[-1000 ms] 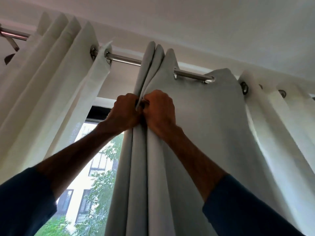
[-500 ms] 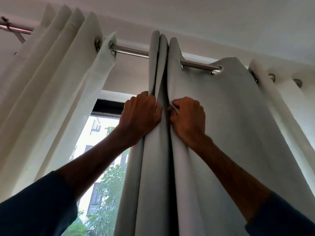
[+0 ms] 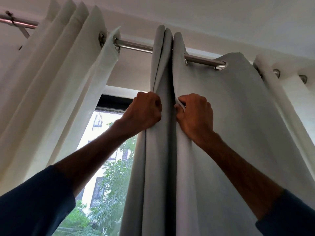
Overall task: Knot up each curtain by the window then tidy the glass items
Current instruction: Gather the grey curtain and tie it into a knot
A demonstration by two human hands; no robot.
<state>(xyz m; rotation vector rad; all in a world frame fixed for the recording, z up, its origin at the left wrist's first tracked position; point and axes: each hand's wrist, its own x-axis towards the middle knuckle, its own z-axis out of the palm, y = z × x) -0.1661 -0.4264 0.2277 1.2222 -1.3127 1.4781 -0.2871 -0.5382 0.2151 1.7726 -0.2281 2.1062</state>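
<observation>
A grey curtain (image 3: 230, 116) hangs by eyelets from a steel rod (image 3: 134, 46) above the window. Its left folds are bunched together. My left hand (image 3: 144, 113) grips the leftmost fold high up, fingers curled round the cloth. My right hand (image 3: 195, 114) grips the neighbouring fold just to the right, at about the same height, with a pale edge of cloth showing between its fingers. A dark gap between the two folds separates the hands. No glass items are in view.
A cream curtain (image 3: 56, 86) hangs gathered on the same rod at the left. Another white curtain (image 3: 279, 92) hangs at the far right. Between them the window (image 3: 105, 150) shows trees and a building. The ceiling is close above.
My hands, pressed together on the grey folds a second ago, have moved apart, each keeping its own fold. The view has tilted so the rod sits higher and further right in frame.
</observation>
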